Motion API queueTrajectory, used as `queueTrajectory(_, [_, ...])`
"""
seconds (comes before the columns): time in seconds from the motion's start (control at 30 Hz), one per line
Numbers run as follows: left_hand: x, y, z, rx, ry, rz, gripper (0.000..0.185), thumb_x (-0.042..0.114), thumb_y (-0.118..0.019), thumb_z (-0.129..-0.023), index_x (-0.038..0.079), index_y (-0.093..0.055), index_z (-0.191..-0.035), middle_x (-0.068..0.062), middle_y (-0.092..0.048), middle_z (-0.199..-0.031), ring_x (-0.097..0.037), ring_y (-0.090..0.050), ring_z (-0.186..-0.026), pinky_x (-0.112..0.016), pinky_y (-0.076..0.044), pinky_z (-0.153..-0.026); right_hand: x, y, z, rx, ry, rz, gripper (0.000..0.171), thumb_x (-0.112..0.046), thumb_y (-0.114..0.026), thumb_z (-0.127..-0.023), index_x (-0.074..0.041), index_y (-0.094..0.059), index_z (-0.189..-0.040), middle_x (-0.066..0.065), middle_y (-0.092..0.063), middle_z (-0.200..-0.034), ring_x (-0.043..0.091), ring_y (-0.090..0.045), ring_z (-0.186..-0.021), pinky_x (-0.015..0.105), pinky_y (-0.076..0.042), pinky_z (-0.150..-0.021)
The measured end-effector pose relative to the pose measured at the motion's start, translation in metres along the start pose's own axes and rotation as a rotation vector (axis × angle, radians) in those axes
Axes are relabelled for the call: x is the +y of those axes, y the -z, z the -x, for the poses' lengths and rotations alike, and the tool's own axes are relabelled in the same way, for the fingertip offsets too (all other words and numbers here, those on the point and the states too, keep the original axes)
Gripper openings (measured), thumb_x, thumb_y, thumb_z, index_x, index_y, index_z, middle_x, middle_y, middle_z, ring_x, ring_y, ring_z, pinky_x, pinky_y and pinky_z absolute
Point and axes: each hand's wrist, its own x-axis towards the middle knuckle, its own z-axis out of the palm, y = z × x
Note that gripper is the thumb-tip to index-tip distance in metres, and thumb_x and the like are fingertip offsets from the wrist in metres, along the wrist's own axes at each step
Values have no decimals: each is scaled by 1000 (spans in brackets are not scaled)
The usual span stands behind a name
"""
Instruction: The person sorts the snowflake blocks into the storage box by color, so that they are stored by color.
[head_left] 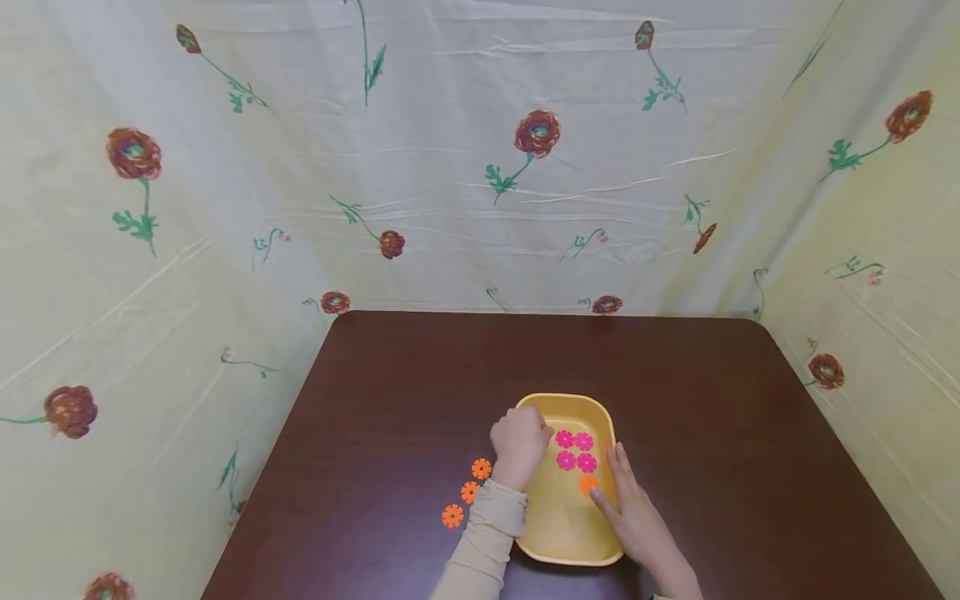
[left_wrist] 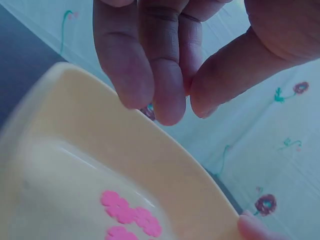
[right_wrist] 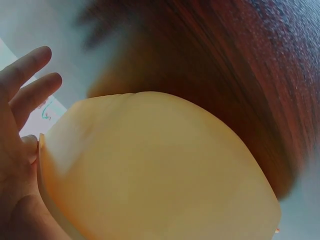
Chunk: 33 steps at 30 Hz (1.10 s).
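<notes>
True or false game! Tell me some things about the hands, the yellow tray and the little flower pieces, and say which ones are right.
1. Four pink flower pieces lie inside the yellow tray. True.
2. Three orange flower pieces lie on the table to the left of the tray. True.
3. The tray is blue. False: it is yellow.
4. The left hand is resting flat on the table far from the tray. False: it hangs over the tray's left edge with its fingers curled together.
5. The right hand lies along the tray's right side with straight fingers. True.
6. All the pieces in the tray are pink. False: one orange piece lies there too.
</notes>
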Motion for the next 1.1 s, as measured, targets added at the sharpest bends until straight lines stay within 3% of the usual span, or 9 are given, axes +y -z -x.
queueTrajectory(0.13, [-16,1,1,37,24,17,24,28,-76,-72,18,-58,-58,5,-56,-54,-17,-57,-51,-32,-40,-43,0,0,1,7,12,-2,70,-37,-51,-92,-4,-20,-145,17,-10,-151,51,-33,-123,63,-29,-93])
queueTrajectory(0.47, [-54,-2,7,59,111,68,17,27,-72,-74,15,-59,-70,-4,-55,-71,-27,-57,-70,-41,-42,-59,1,0,1,4,13,3,70,-37,-51,-92,-4,-20,-144,17,-10,-151,51,-34,-122,64,-29,-92])
queueTrajectory(0.73, [-72,-15,19,-7,164,26,18,25,-74,-74,15,-62,-80,-8,-55,-83,-30,-50,-83,-42,-39,-68,1,0,1,14,23,-8,69,-35,-52,-92,-4,-20,-144,18,-11,-151,51,-34,-122,65,-29,-92])
queueTrajectory(1.1, [-95,-35,33,-7,205,-30,26,20,-80,-64,15,-64,-84,-10,-53,-81,-30,-49,-79,-42,-39,-66,4,-2,0,27,38,-17,68,-33,-53,-92,-2,-21,-144,19,-12,-151,48,-32,-125,66,-26,-93])
